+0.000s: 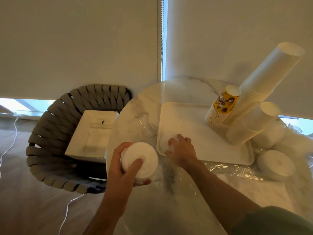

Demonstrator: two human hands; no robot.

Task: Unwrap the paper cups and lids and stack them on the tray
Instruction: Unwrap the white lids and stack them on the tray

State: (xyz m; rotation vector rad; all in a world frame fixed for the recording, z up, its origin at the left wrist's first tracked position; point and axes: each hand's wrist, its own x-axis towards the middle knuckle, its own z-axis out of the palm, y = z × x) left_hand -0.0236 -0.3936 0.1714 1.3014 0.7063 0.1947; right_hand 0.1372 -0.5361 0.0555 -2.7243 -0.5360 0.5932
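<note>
A stack of white lids (139,160) is held above the near left edge of the marble tabletop (177,197) in the left hand (125,168), whose grip is curled round it with the thumb pressed on the top lid. A few lids (165,142) are pinched down by the right hand (182,150) at the near left corner of the white tray (194,129). Stacks of paper cups (264,85) are seen at the tray's far right, and crumpled clear wrap (233,170) lies just beside its near edge.
</note>
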